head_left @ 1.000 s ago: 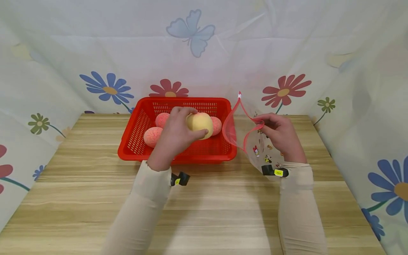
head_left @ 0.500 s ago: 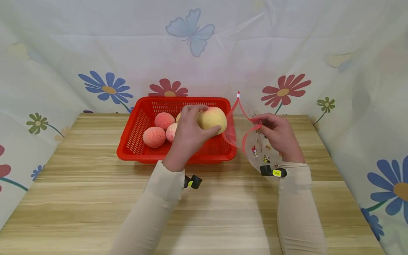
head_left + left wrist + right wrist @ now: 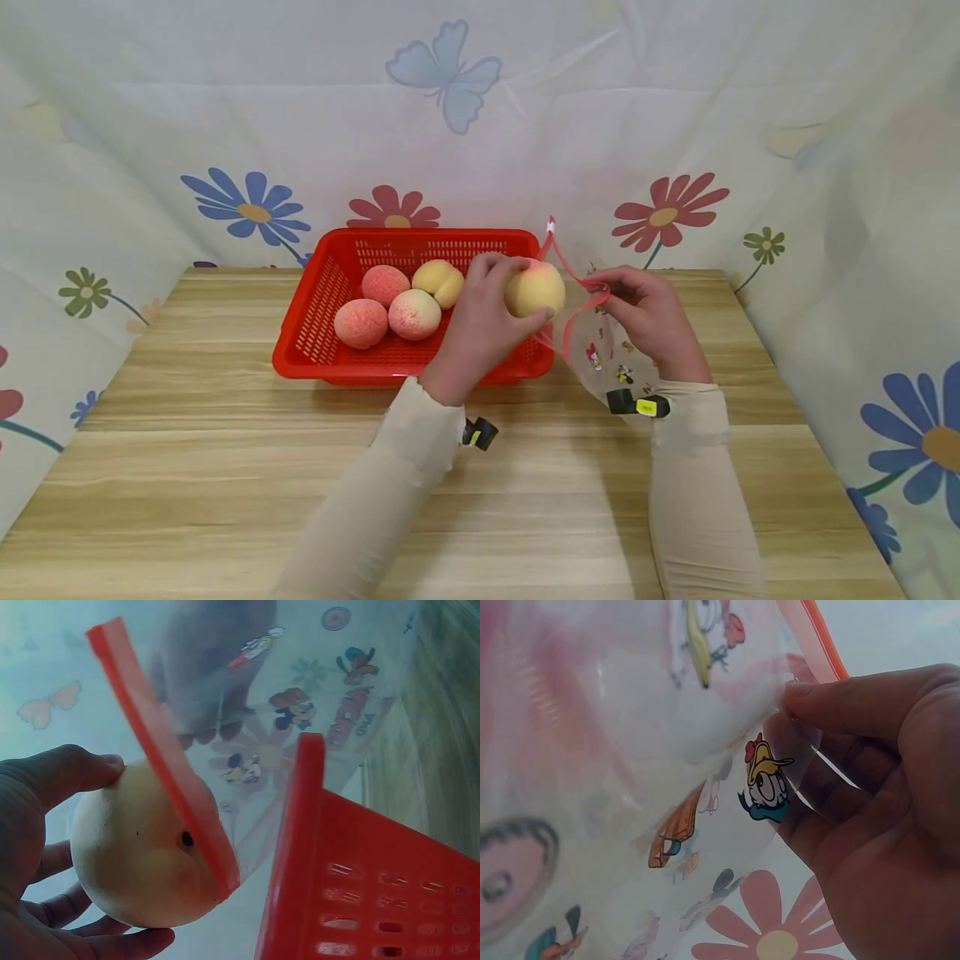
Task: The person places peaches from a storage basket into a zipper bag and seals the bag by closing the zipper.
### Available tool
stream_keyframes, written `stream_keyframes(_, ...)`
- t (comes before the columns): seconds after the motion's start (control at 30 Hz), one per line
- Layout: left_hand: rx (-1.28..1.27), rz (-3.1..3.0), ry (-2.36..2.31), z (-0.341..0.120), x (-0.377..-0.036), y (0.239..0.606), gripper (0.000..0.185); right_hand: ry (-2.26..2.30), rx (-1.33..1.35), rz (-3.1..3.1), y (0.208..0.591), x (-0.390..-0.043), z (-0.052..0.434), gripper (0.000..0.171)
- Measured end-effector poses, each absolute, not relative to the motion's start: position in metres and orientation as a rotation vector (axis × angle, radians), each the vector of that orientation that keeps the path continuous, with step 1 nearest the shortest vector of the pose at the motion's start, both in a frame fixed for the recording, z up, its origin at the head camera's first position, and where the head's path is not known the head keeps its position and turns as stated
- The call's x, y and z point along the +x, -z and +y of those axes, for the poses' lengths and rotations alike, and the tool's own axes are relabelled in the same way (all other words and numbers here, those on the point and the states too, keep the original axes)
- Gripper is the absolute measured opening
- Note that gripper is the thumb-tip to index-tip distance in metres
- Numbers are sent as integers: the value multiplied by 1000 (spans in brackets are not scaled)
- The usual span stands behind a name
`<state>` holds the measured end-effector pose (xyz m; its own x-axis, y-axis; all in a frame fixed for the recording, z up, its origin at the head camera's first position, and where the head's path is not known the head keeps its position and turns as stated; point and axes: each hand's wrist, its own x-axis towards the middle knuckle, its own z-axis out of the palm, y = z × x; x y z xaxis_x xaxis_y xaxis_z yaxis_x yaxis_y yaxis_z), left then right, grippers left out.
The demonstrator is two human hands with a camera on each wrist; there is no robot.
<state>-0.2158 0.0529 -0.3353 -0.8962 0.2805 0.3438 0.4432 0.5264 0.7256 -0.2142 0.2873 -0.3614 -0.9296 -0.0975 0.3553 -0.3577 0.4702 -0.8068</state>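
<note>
My left hand (image 3: 483, 321) grips a yellow peach (image 3: 535, 288) (image 3: 142, 855) at the red-rimmed mouth of a clear zip bag (image 3: 600, 342) (image 3: 300, 712) printed with cartoon figures. The peach touches the bag's red strip (image 3: 172, 772). My right hand (image 3: 648, 312) (image 3: 870, 795) pinches the bag's edge and holds its mouth apart, just right of the red basket (image 3: 330, 275). Three peaches lie in the basket: two pink ones (image 3: 362, 323) (image 3: 386, 283) and a pale pink one (image 3: 414, 313), plus a yellow one (image 3: 438, 280) behind.
The basket stands at the back middle of a wooden table (image 3: 187, 467). Flowered cloth (image 3: 480, 125) hangs close behind and on both sides. The basket's right wall (image 3: 360, 892) sits right beside the bag.
My left hand has carried the yellow peach from over the basket rightward to the bag's mouth. The right hand kept holding the bag nearly still.
</note>
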Motion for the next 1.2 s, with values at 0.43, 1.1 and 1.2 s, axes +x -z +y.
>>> stream_keyframes(0.43, -739, -2626, 941, 67, -216, 344, 55, -1455, 509, -2421, 361, -216, 287, 24)
stream_keyframes(1.1, -868, -2654, 1152, 67, -218, 345, 58, -1461, 477, -2412, 361, -215, 286, 25)
stream_keyframes(1.2, -897, -2653, 1166, 67, -218, 344, 58, -1439, 459, -2415, 360, -213, 286, 26)
